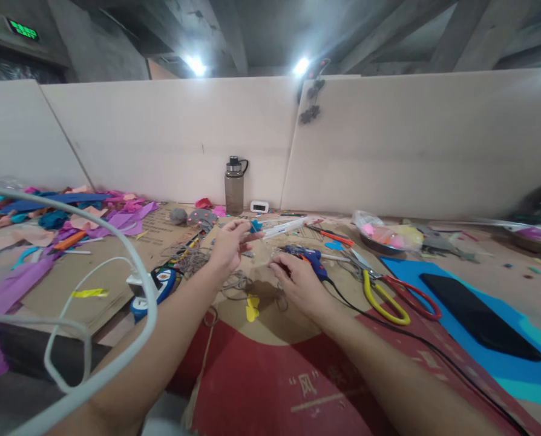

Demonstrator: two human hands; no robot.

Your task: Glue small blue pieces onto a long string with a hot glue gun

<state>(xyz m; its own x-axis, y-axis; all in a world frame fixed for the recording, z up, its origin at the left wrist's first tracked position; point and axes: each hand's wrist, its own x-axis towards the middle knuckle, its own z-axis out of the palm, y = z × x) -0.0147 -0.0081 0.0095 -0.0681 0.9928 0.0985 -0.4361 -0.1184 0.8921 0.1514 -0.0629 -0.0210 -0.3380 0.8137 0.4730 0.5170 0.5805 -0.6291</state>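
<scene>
In the middle of the head view, my left hand is raised over the table, its fingertips closed on a small blue piece that looks like a paper or felt cutout. My right hand is lower and to the right, thumb and fingers pinched together. A thin strand seems to run between the hands; what the right fingertips hold is too small to make out. Just behind the right hand lies a blue glue gun with a black cord. Below the hands, a yellow cutout rests on the cardboard.
Scissors and a black phone on blue sheets lie at right. A tape measure, tangled grey cord and a white cable are at left. A bottle stands behind, beside a small white clock.
</scene>
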